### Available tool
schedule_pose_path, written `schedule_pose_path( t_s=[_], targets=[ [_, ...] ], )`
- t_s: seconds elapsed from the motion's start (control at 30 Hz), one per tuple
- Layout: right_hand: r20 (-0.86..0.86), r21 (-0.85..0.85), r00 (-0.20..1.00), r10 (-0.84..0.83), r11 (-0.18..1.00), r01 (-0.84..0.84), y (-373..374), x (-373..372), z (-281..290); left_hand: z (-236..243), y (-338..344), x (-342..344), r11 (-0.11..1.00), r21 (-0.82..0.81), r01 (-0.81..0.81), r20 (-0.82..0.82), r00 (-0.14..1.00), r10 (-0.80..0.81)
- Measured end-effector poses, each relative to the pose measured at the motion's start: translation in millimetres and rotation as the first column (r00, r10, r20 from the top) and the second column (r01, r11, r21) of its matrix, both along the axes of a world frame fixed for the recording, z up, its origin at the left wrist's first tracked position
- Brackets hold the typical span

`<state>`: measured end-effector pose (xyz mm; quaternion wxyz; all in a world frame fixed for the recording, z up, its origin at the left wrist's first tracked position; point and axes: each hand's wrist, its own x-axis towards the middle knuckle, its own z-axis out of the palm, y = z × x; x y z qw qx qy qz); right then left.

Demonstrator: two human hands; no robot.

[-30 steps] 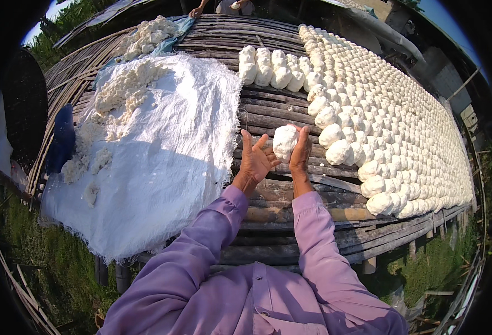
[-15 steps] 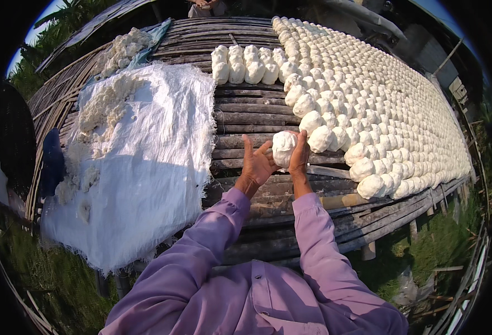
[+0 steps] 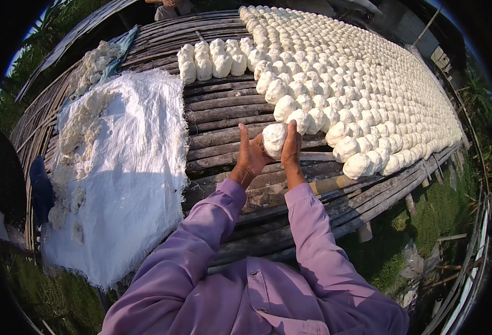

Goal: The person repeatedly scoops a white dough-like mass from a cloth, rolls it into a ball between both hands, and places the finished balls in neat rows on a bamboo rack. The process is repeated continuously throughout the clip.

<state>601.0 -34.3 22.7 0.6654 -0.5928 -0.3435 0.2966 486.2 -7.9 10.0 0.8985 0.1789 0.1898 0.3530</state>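
Between my hands is a rough white lump, held just above the bamboo slats. My right hand is closed along its right side, thumb upward. My left hand cups it from the left and below, its thumb raised and its fingers partly hidden by the lump. Many similar white lumps sit in tight rows right beside and beyond my hands. Left of my hands lies a frayed white woven sheet with crumbly white material along its left part.
The slatted bamboo platform runs under everything, with grass below its near edge. A short group of lumps stands at the back middle. More crumbly material lies on blue plastic at back left. Another person's hands show at the top.
The view has swung rightward, so sheet and rows shift left in the picture. My hands have moved toward the rows, my left fingers now closer around the lump.
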Motion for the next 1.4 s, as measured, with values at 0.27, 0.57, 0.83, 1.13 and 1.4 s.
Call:
schedule_pose_path(
  t_s=[0.27, 0.57, 0.83, 1.13, 1.4],
  targets=[
    [0.310, 0.101, 0.950, -0.037, 0.995, 0.006, -34, 33, 10, -19, -9, 13, 0.999, -0.015, -0.030, -0.022, 0.999, 0.030],
    [-0.132, 0.165, 0.964, -0.230, 0.954, 0.250, -26, 39, 3, -11, -12, 45, 0.991, -0.133, -0.004, -0.065, 0.998, -0.005],
    [0.324, 0.237, 0.903, -0.283, 0.948, 0.213, -42, 53, 15, -17, -13, 54, 1.000, -0.008, 0.008, -0.078, 0.997, -0.009],
    [-0.001, 0.112, 0.999, 0.037, 0.993, -0.037, -44, 74, -23, -13, -14, 60, 0.975, 0.158, 0.155, -0.097, 0.985, -0.141],
    [-0.232, 0.027, 0.972, 0.032, 0.999, -0.026, -90, 87, -30, 13, -23, 53, 0.969, 0.115, 0.220, -0.199, 0.960, -0.195]
  ],
)
